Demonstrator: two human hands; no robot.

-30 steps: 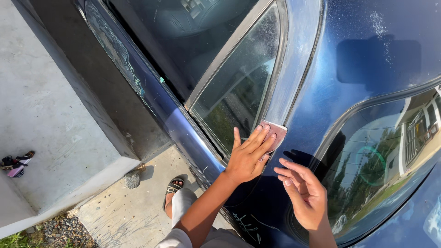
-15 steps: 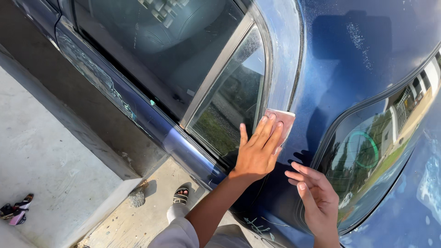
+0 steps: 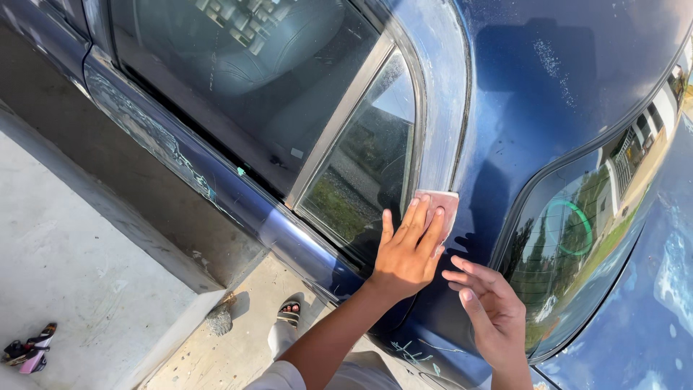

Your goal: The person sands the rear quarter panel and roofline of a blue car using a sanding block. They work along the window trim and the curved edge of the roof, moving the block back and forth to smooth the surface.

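Flat left hand [image 3: 408, 253] presses pink sanding pad [image 3: 442, 206] on blue car pillar [image 3: 462, 144]; right hand [image 3: 491, 307] open, empty.

The left hand [image 3: 408, 249] lay flat, palm down, fingers together and pointing toward one o'clock. Its bare forearm ran back toward seven o'clock, ending in a white sleeve at the bottom edge. The right hand [image 3: 491, 310] sat just beside it at four o'clock, open, fingers loosely spread and pointing toward ten o'clock, the wrist leaving the frame at six o'clock.
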